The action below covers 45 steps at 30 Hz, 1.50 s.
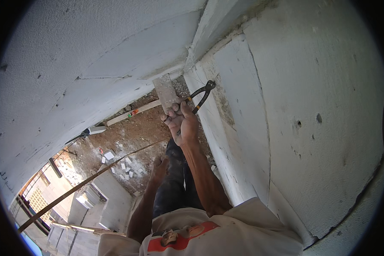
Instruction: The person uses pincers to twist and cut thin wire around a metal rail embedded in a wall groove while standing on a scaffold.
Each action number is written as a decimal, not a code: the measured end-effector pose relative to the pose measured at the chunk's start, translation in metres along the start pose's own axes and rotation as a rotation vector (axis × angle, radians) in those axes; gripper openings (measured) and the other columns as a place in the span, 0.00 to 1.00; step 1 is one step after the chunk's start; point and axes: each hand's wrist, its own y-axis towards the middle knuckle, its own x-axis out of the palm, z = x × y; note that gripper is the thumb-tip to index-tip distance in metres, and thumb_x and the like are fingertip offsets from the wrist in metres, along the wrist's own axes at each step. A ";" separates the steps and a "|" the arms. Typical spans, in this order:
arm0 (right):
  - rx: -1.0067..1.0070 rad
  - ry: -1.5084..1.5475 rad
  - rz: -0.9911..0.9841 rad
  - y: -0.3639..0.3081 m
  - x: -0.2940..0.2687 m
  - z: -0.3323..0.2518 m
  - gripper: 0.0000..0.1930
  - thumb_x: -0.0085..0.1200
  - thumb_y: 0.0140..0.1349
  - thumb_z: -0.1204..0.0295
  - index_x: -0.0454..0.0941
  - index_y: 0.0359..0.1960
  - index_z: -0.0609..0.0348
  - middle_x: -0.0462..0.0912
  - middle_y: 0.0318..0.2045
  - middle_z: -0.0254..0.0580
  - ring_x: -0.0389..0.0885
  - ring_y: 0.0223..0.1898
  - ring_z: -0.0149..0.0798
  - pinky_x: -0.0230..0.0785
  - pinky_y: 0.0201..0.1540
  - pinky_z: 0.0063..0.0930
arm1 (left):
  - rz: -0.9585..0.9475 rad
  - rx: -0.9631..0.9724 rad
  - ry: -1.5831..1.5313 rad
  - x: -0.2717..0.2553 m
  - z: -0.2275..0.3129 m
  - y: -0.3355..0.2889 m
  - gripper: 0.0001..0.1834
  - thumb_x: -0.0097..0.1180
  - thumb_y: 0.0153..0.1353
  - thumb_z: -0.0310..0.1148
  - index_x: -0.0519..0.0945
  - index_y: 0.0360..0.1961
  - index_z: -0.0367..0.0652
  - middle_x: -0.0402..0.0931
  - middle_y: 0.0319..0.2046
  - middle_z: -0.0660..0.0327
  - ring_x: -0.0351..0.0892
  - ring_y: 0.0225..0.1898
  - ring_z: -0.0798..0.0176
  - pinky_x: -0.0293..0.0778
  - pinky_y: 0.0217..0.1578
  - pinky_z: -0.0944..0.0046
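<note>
Against the wall: my right hand [181, 123], grip closed on black long-handled metal pincers [202, 94], head at white concrete wall [294, 85]
Left hand [160, 164]: hanging low, grip state unclear

I stand on a building site: rough whitewashed concrete walls [311, 106] around me, reddish bare earth floor [136, 132] below strewn with white block offcuts [109, 155], a loose timber plank [134, 112] and unfinished grey masonry [111, 200].
</note>
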 end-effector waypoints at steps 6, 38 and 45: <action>-0.024 -0.722 0.299 0.011 -0.087 -0.017 0.07 0.50 0.77 0.70 0.75 0.46 0.60 0.73 0.32 0.33 0.74 0.29 0.30 0.70 0.29 0.32 | -0.056 0.036 -0.051 0.007 0.003 -0.011 0.15 0.55 0.75 0.43 0.70 0.33 0.48 0.66 0.22 0.71 0.66 0.21 0.74 0.66 0.21 0.67; -0.117 -0.605 0.100 -0.044 -0.005 -0.048 0.32 0.45 0.80 0.68 0.49 0.81 0.56 0.64 0.74 0.51 0.64 0.74 0.50 0.58 0.74 0.61 | -0.120 0.768 0.010 0.115 0.242 0.056 0.19 0.70 0.66 0.34 0.86 0.57 0.39 0.67 0.18 0.77 0.58 0.20 0.80 0.59 0.23 0.73; -0.262 -0.323 -0.085 -0.013 -0.001 -0.013 0.29 0.51 0.79 0.66 0.56 0.76 0.58 0.73 0.64 0.45 0.74 0.69 0.51 0.70 0.68 0.60 | -0.013 1.212 0.507 0.102 0.298 0.048 0.10 0.64 0.70 0.34 0.88 0.46 0.40 0.88 0.31 0.59 0.82 0.25 0.67 0.79 0.32 0.63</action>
